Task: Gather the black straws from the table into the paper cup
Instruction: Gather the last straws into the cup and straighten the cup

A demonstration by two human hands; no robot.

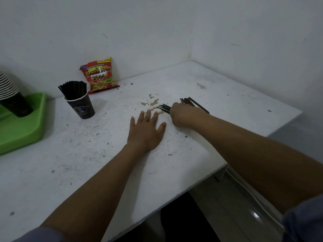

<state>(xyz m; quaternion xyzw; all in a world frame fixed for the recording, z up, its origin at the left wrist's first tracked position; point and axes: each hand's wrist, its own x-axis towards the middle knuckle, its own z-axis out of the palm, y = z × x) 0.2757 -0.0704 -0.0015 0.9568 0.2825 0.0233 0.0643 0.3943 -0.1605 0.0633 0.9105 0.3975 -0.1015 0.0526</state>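
A black paper cup point(82, 107) stands at the left of the white table point(87, 163), packed with several black straws point(73, 89) that stick up out of it. More black straws point(195, 103) lie loose on the table at the right. My right hand point(183, 116) is closed around a bundle of them; their ends point(163, 107) poke out to the left of my fist. My left hand point(146, 130) rests flat on the table with its fingers spread, just left of the right hand, holding nothing.
A red French fries snack bag point(99, 75) leans on the wall behind the cup. A green tray point(22, 130) at the far left holds a stack of paper cups point(10, 95). A brown spill stain point(152, 102) lies near the straws. The table's edge point(244, 151) runs close on the right.
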